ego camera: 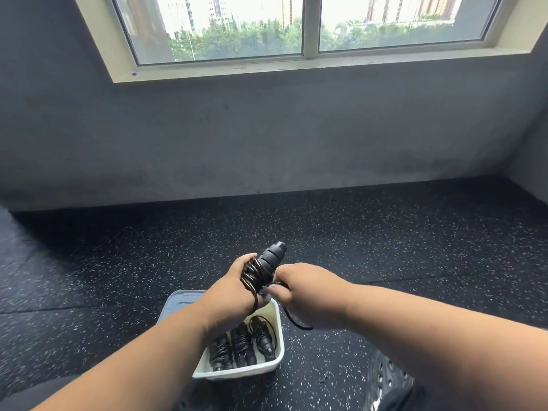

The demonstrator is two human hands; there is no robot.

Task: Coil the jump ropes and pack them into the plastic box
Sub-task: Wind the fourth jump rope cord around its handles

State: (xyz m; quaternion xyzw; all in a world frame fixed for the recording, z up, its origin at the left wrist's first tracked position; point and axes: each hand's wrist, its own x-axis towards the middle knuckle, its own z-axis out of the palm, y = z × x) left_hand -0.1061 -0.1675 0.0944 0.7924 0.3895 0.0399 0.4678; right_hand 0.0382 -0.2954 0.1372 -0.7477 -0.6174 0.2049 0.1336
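Left hand (234,295) grips black jump-rope handles wound with black cord (262,269) above white rectangular plastic box (237,371) holding coiled ropes (240,345). Right hand (308,293) pinches the cord's tail. Speckled black rubber floor (385,247); both forearms overlap the box.

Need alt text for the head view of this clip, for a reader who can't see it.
Two hands wind a black rope around handles held in the left hand, while the right hand pinches the loose cord. Below them a white box on the speckled floor holds coiled ropes, under a window.
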